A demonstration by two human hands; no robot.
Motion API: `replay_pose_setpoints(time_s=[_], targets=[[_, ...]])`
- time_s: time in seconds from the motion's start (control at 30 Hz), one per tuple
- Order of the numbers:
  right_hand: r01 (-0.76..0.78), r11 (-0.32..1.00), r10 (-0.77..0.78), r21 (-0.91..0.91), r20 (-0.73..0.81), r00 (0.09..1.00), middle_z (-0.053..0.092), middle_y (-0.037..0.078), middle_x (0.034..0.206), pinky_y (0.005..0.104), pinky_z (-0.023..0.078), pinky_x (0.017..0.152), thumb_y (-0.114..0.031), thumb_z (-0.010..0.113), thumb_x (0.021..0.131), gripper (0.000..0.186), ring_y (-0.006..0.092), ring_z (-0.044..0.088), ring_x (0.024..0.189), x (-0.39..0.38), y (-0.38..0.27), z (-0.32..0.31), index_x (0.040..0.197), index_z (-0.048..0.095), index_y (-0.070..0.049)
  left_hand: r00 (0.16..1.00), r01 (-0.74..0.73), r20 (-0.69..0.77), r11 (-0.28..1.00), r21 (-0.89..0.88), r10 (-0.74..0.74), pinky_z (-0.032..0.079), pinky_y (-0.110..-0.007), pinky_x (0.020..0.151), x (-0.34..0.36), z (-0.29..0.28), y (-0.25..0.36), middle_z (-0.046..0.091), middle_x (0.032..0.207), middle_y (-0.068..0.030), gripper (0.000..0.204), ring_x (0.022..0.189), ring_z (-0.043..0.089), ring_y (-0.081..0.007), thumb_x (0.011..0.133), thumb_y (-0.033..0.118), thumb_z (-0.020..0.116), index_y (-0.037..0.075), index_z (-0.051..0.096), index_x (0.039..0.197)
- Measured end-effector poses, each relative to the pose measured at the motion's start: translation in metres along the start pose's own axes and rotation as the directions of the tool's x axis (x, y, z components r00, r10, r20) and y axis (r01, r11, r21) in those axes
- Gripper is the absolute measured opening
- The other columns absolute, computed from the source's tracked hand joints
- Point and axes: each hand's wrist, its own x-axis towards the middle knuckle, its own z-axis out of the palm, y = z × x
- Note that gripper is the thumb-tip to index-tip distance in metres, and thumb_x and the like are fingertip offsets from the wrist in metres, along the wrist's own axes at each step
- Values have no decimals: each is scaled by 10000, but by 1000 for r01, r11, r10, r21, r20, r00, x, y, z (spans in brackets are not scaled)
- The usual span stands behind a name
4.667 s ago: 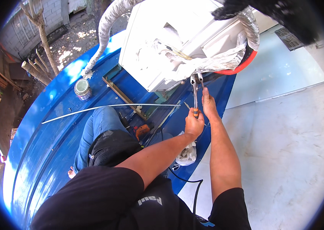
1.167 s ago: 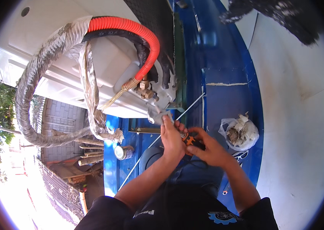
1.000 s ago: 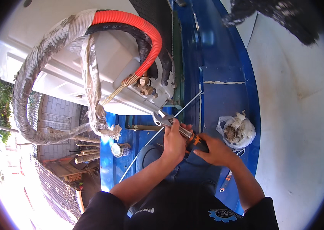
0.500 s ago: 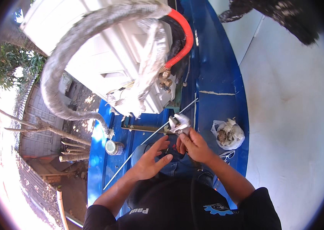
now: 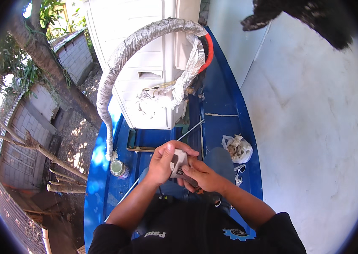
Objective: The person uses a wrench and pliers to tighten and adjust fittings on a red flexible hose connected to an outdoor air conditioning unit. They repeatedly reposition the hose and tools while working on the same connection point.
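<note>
Both my hands are closed around an adjustable wrench [image 5: 179, 158], held low in front of my body. My left hand [image 5: 161, 163] is wrapped round its grey metal head, thumb on top. My right hand [image 5: 204, 174] grips the body and handle, with the thumb pressed against its side; my fingers hide much of the tool. Beyond my hands a thin pale rod [image 5: 190, 130] lies slantwise on the blue metal roof [image 5: 225, 99], partly covered by my left arm. A lidded jar [image 5: 118, 169] stands to the left of my left hand.
Ahead stands a white outdoor unit [image 5: 138, 99], with a foil-wrapped hose [image 5: 121, 57] arching to the left and a red corrugated conduit [image 5: 209, 53]. At right are a plastic bag [image 5: 240, 149] of scraps, sunglasses [image 5: 240, 169] and a pale wall [image 5: 310, 139]. The roof's left edge drops away toward ground below.
My left hand, open beforehand, has closed on the wrench's head. The wrench has come down nearer my body in my right hand. The head view has shifted, showing more ground at left.
</note>
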Motion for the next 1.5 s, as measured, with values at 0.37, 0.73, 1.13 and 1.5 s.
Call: replay_pose_setpoints(time_s=[0.37,0.73,1.13,1.5], targets=[[216,903,-15,373,-473,881,522,0,688,285,370,442,-503,482,1107,345,80,438,483,100,5,-68,1023,498,-168,628,-472,366,-38,881,687,498,-312,945,67,16,258,752,1060,-120,386,1011,686,-197,1087,299,553,-38,710,1190],[375,731,-21,571,-529,848,680,101,954,326,468,551,-439,547,1091,340,149,535,598,181,20,-122,1205,518,-120,717,50,336,-525,850,611,568,-502,890,349,-5,313,704,1152,-296,427,1058,696,-436,1035,297,521,-13,659,1293],[538,413,-263,735,-469,843,714,96,1139,365,494,675,-341,553,1089,262,166,583,754,205,33,-117,1211,578,-111,403,332,494,-626,705,770,521,-545,904,389,-56,302,697,993,-240,305,1052,666,-438,974,277,597,20,669,1121],[477,368,-239,798,-415,878,516,-41,720,256,391,515,-598,616,1002,422,80,455,565,221,39,-117,990,565,-180,457,105,499,-601,792,737,499,-558,832,364,-6,275,711,961,-285,487,939,675,-490,1058,459,486,20,695,1028]])
